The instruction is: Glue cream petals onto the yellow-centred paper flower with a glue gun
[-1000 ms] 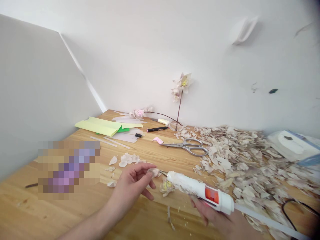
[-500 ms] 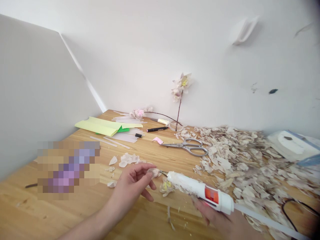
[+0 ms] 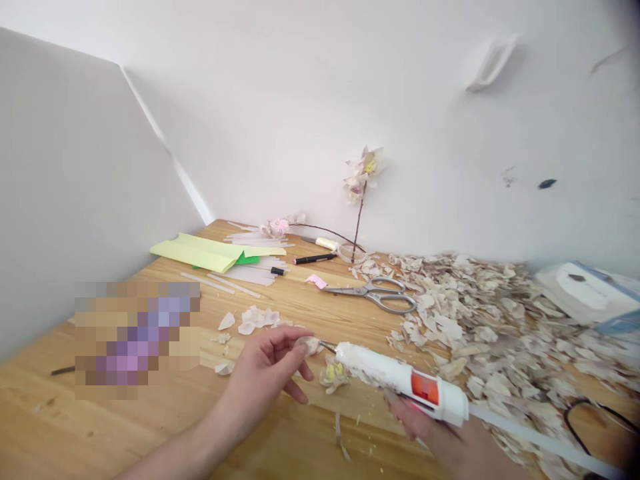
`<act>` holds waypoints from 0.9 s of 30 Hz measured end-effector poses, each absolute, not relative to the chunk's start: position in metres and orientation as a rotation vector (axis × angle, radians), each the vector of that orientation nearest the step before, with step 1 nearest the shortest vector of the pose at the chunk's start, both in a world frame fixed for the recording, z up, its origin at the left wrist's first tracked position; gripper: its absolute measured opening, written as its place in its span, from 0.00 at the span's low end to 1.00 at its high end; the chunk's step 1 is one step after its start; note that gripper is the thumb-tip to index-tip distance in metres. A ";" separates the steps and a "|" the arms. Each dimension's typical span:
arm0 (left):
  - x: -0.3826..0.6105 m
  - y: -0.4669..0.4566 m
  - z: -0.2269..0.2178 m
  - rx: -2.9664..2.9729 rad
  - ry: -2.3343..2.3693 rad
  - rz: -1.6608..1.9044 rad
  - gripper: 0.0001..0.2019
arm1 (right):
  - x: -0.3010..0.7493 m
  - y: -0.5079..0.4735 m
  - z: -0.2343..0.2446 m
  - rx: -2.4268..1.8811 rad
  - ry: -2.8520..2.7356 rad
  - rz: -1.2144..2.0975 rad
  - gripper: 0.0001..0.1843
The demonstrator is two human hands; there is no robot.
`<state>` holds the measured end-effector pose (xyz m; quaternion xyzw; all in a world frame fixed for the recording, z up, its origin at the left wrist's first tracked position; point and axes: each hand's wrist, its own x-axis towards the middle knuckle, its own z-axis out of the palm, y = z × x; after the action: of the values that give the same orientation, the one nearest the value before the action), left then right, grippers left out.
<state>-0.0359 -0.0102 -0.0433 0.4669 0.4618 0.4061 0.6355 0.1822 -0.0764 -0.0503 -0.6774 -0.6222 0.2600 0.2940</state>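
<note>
My left hand (image 3: 265,368) pinches a small pale petal (image 3: 311,345) between thumb and fingertips, above the wooden tabletop (image 3: 320,407). My right hand (image 3: 425,433) grips a white hot glue gun (image 3: 395,377) crusted with dried glue and flakes. Its metal nozzle (image 3: 327,346) points at the petal, almost touching it. Below the gun, a small cream flower with a yellow centre (image 3: 333,375) lies on the table. The gun's body hides part of my right fingers.
Steel scissors (image 3: 373,295) lie beyond the gun, beside a large heap of dried petals (image 3: 480,327). Further back are folded yellow-green paper (image 3: 200,252), glue sticks (image 3: 207,283), a black marker (image 3: 315,259) and a stemmed paper flower (image 3: 364,170). A white cord (image 3: 535,443) runs right.
The rear end of the glue gun has risen slightly. My left hand and the petal have barely moved.
</note>
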 end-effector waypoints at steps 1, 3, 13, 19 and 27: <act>-0.036 -0.010 -0.044 1.070 1.057 0.926 0.17 | 0.182 -0.076 -0.049 -1.800 -1.666 0.686 0.18; -0.036 -0.011 -0.044 1.073 1.054 0.925 0.17 | 0.181 -0.076 -0.047 -1.806 -1.683 0.684 0.19; -0.035 -0.009 -0.045 1.062 1.047 0.931 0.17 | 0.181 -0.077 -0.048 -1.846 -1.649 0.682 0.20; -0.035 -0.010 -0.043 1.059 1.046 0.929 0.17 | 0.181 -0.078 -0.047 -1.884 -1.640 0.717 0.21; -0.036 -0.011 -0.045 1.064 1.049 0.926 0.17 | 0.181 -0.076 -0.046 -1.874 -1.676 0.667 0.21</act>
<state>-0.0362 -0.0107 -0.0453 0.4663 0.4594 0.4056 0.6380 0.1813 -0.0763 -0.0463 -0.6944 -0.6210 0.2472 0.2667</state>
